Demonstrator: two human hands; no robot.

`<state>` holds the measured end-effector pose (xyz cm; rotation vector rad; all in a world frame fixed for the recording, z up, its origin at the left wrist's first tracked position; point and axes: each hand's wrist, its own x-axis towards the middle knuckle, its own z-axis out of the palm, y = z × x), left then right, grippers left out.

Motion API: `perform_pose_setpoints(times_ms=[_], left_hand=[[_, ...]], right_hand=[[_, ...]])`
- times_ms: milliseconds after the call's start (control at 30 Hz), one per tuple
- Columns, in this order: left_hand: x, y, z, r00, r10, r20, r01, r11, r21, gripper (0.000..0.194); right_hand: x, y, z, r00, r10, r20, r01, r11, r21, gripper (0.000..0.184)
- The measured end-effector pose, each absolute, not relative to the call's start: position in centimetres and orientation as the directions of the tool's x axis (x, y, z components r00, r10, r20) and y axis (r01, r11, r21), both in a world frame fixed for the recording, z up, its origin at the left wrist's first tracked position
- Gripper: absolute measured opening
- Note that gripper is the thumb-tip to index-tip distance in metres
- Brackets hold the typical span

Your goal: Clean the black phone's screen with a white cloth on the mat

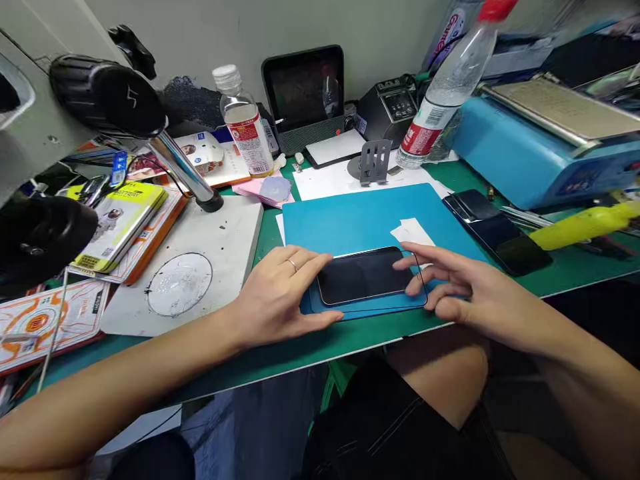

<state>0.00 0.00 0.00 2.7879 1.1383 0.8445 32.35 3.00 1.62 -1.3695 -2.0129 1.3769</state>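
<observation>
A phone (365,273) with a dark screen lies on a blue mat (350,207) near the table's front edge. Over it is a clear screen protector (380,311) with a thin black rim, its lower edge reaching nearer to me than the phone. My left hand (285,293), a ring on one finger, grips the protector's left end between thumb and fingers. At the right end, my right hand (450,283) has its fingers curled around the protector's edge, some fingertips showing through the glass. Whether the protector touches the phone, I cannot tell. A white paper piece (413,232) lies behind the phone.
Left stands a microscope (107,97) on a pale base (235,247), beside stacked boxes (120,223). Behind the mat are a bottle (245,123), a tablet-like screen (305,90), a metal phone stand (375,162) and a red-capped bottle (443,100). A blue machine (530,150) sits right.
</observation>
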Motion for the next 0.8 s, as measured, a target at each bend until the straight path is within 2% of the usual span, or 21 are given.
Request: perform_pose_setpoints(times_ms=[133, 233, 400, 500, 633, 800], left_hand=[[0.2, 0.5, 0.2, 0.567, 0.684, 0.458, 0.656, -0.712, 0.25, 0.064], [0.6, 0.7, 0.8, 0.556, 0.725, 0.407, 0.687, -0.676, 0.265, 0.063], [1.4, 0.9, 1.5, 0.511, 0.813, 0.279, 0.751, -0.58, 0.317, 0.064], [1.5, 1.0, 1.1, 0.497, 0.826, 0.265, 0.749, -0.563, 0.35, 0.073], [1.0, 1.0, 0.5, 0.486, 0.845, 0.223, 0.782, -0.535, 0.321, 0.093], [0.2, 0.8, 0.3, 0.486, 0.862, 0.141, 0.799, -0.504, 0.327, 0.098]], right_hand=[[33.2, 3.0, 1.0, -0.492, 0.87, 0.001, 0.634, 0.359, -0.685, 0.094], [33.4, 4.2, 0.6, -0.542, 0.834, 0.103, 0.614, 0.476, -0.629, 0.08], [33.9, 6.1, -0.5, -0.602, 0.79, 0.114, 0.592, 0.538, -0.6, 0.066], [34.5, 6.4, -1.2, -0.6, 0.786, 0.152, 0.582, 0.558, -0.591, 0.066], [35.1, 6.6, -1.6, -0.564, 0.812, 0.15, 0.605, 0.531, -0.594, 0.062], [35.4, 7.0, -2.1, -0.567, 0.812, 0.138, 0.625, 0.533, -0.571, 0.064]])
